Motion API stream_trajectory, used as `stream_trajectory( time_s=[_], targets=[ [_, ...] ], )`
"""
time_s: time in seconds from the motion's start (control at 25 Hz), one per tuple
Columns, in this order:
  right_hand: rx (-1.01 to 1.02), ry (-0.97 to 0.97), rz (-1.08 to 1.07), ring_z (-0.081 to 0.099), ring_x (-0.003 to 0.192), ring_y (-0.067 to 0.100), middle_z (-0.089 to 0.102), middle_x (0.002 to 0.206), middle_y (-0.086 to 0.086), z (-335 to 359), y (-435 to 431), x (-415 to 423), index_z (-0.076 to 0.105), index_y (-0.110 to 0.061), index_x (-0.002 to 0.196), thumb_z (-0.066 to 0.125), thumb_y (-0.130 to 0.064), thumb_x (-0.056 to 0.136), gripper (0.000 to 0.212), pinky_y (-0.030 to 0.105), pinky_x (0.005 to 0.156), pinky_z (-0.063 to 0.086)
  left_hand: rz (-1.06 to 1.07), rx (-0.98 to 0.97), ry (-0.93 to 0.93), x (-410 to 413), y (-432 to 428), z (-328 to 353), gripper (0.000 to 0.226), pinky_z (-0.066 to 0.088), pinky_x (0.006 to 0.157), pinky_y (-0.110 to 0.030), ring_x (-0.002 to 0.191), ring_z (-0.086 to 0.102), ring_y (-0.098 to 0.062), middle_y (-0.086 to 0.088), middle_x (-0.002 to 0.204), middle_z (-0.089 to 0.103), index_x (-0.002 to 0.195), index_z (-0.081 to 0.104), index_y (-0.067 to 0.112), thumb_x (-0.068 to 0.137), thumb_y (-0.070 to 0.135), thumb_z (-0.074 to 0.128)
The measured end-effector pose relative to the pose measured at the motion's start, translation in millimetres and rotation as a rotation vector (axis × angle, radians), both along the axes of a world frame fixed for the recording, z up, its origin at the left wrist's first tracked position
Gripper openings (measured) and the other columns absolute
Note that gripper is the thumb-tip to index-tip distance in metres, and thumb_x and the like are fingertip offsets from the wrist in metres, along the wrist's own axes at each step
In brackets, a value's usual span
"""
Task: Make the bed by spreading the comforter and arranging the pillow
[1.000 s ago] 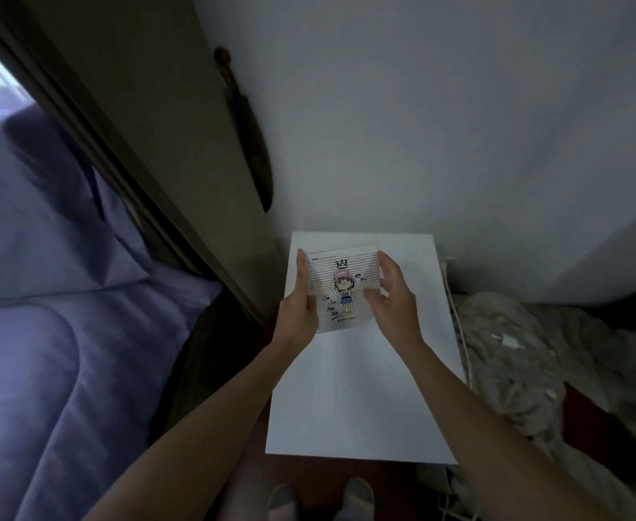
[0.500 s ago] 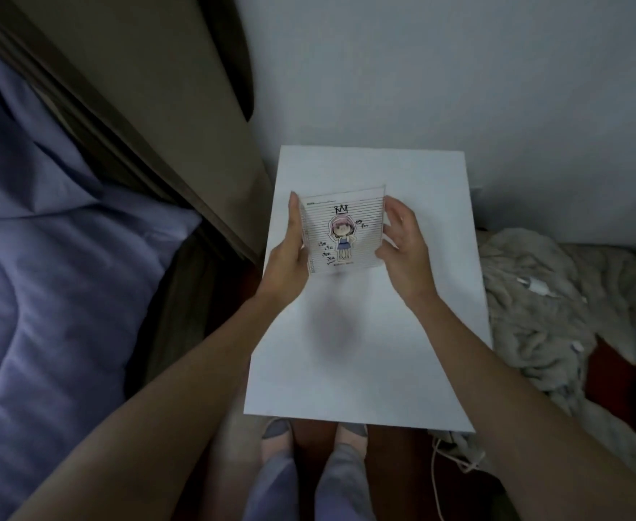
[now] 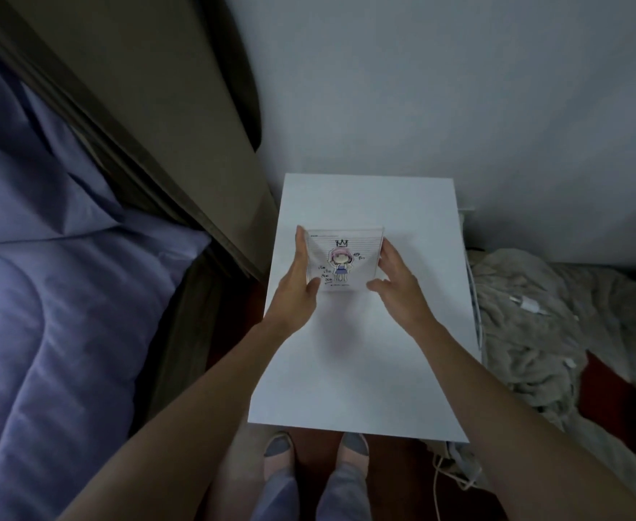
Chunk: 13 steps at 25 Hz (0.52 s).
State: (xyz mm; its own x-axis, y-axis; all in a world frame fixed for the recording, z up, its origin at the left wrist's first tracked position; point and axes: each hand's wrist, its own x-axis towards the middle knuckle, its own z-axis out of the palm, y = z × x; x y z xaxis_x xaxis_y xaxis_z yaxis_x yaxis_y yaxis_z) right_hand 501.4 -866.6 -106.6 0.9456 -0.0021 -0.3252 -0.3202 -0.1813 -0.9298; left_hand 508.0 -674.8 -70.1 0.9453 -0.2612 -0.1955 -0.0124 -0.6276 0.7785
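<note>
A lavender comforter [image 3: 57,332] lies over the bed on the left, with a matching pillow [image 3: 27,174] at its head against the brown headboard [image 3: 151,107]. Both my hands are away from the bed, over a white nightstand [image 3: 365,370]. Between them is a small clear picture card [image 3: 341,257] with a cartoon girl drawn on it. My left hand [image 3: 297,283] pinches its left edge, thumb on the front. The straight fingers of my right hand [image 3: 395,280] touch its right edge, and the thumb is spread out below the corner.
A crumpled beige blanket [image 3: 553,332] with a white charger plug [image 3: 527,304] and cable lies on the floor right of the nightstand. My feet [image 3: 316,449] stand on the dark floor at its front edge. A grey wall is behind.
The view has tilted so the nightstand sits lower in frame. The card is further toward the wall over the nightstand. My right hand's hold has loosened to straight fingers.
</note>
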Motion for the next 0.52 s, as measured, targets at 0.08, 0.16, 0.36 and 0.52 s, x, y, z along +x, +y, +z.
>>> stream_trajectory(
  time_s=[0.08,0.16,0.36,0.52],
  targets=[
    [-0.047,0.066,0.083,0.045,0.131,0.014,0.046,0.144,-0.017,6.8,2.3,7.4,0.012,-0.053,0.145,0.058,-0.025,0.063,0.098,0.048,0.111,0.037,0.017,-0.004,0.026,-2.3,-1.9,2.4,0.099,0.050,0.098,-0.047,0.124,0.054,-0.029,0.004,0.154,0.034,0.129,-0.032,0.058,0.095,0.006,0.044],
    [-0.083,0.111,0.122,0.043,0.133,0.018,0.043,0.147,-0.013,10.8,2.4,15.6,0.002,-0.052,0.145,0.058,-0.029,0.064,0.101,0.047,0.112,0.034,0.037,-0.032,0.048,-5.8,-5.6,2.3,0.101,0.048,0.099,-0.050,0.126,0.052,-0.029,0.004,0.153,0.036,0.127,-0.033,0.062,0.095,0.007,0.045],
    [-0.136,0.123,0.152,0.041,0.134,0.017,0.041,0.149,-0.013,8.5,-4.5,16.8,0.004,-0.046,0.148,0.055,-0.022,0.067,0.099,0.044,0.112,0.035,0.071,-0.049,0.045,-12.1,-8.4,-5.5,0.103,0.043,0.105,-0.050,0.131,0.048,-0.028,0.004,0.153,0.035,0.126,-0.034,0.063,0.094,0.006,0.045],
    [-0.255,0.122,0.143,0.049,0.127,0.024,0.042,0.148,0.000,27.7,-6.0,12.1,0.001,-0.039,0.151,0.056,-0.014,0.082,0.092,0.036,0.103,0.042,0.040,-0.018,0.015,-12.2,-6.3,0.9,0.102,0.045,0.104,-0.045,0.128,0.049,-0.030,0.004,0.157,0.025,0.123,-0.037,0.061,0.095,0.004,0.043]
  ],
)
